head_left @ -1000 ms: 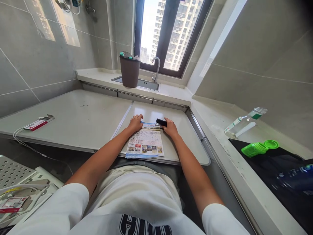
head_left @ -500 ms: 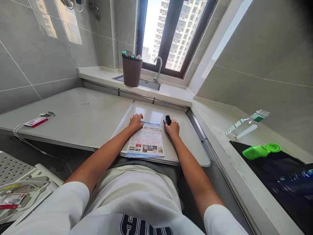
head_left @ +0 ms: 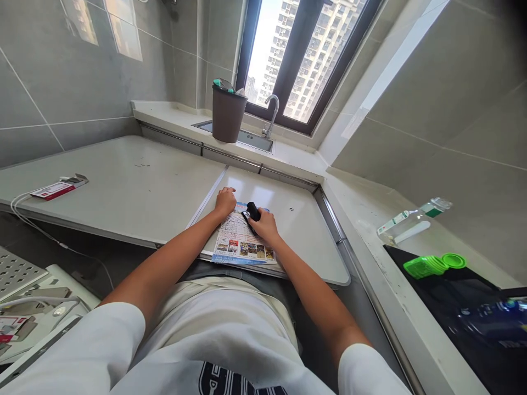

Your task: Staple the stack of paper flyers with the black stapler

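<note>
A printed leaflet (head_left: 236,236), with rows of small pictures near its lower edge, lies on the white table before me. At its upper left corner is my left hand (head_left: 225,201), fingers curled onto the edge and one finger pointing right; the thumb is hidden. My right hand (head_left: 265,225) is wrapped around a black stapler (head_left: 253,212), which is over the upper part of the leaflet. Whether the stapler's jaws hold paper cannot be made out. Small dark marks (head_left: 291,209) show on the tabletop to the right of the leaflet.
A brown bin (head_left: 229,116) stands by the sink and faucet (head_left: 272,112) at the back. A red-and-white box (head_left: 57,189) with a white cable lies on the left. On the right counter are a clear bottle (head_left: 415,222) and a green container (head_left: 426,266).
My right hand has carried the stapler left, from beside the leaflet to over it. My left hand has shifted slightly left and curled its fingers more. The camera view has tilted a little.
</note>
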Motion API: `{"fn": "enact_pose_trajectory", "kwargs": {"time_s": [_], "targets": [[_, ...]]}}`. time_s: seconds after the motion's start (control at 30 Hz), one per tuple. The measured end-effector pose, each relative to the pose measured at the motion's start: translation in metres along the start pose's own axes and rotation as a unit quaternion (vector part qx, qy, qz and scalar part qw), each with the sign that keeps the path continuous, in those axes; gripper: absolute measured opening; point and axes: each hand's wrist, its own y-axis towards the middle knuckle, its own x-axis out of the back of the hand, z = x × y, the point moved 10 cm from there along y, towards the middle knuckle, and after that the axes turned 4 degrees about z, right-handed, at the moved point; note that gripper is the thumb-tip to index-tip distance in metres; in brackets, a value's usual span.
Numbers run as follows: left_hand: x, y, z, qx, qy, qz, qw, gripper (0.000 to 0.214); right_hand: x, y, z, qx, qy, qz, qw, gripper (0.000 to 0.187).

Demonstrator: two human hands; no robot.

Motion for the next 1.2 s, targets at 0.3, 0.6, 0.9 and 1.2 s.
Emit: {"fn": "enact_pose_trajectory", "kwargs": {"time_s": [0.3,0.6,0.9,1.2], "targets": [[0.003,-0.003,0.005,0.035,-0.018,-0.003,0.999,0.046,0.041,-0.020,-0.087,-0.070,-0.053,-0.030,0.996,0.033],[0.000,-0.003,0.011,0.047,0.032,0.012,0.998,0.046,0.076,-0.030,-0.181,-0.090,0.045,0.054,0.993,0.048],[-0.004,0.002,0.025,0.041,0.077,0.042,0.995,0.043,0.104,0.028,-0.217,-0.106,0.249,0.033,0.962,0.058],[-0.002,0.000,0.022,0.033,0.089,0.043,0.995,0.045,0.105,0.042,-0.231,-0.086,0.196,-0.166,0.962,0.053]]}}
